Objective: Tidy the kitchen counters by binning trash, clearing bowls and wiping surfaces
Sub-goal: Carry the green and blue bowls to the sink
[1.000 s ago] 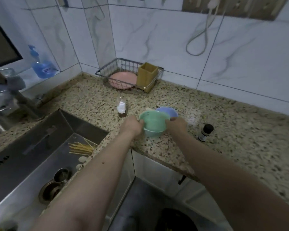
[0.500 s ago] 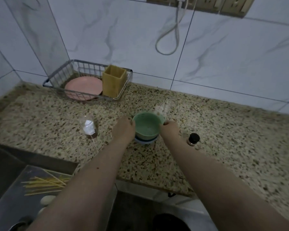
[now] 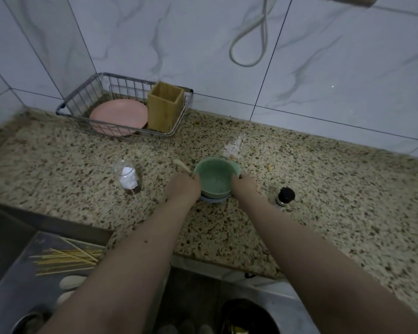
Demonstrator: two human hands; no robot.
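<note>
Since half a second back nothing shifted: left hand (image 3: 182,189) and right hand (image 3: 243,187) stayed clasped on opposite sides of the green bowl (image 3: 215,179), nested in blue bowl (image 3: 212,199) on counter (image 3: 323,201), sink (image 3: 22,273) down-left, left hand nearer.

1. 1 view only, head-worn; no 2nd view to share the scene with.
2. Looks forward and steeply down onto the speckled counter (image 3: 323,213), facing the tiled wall (image 3: 203,56).
3. Close range: both forearms enter from the bottom edge.
4. Wide-angle; sink (image 3: 15,273) at lower left, wire rack (image 3: 82,100) at the wall.
</note>
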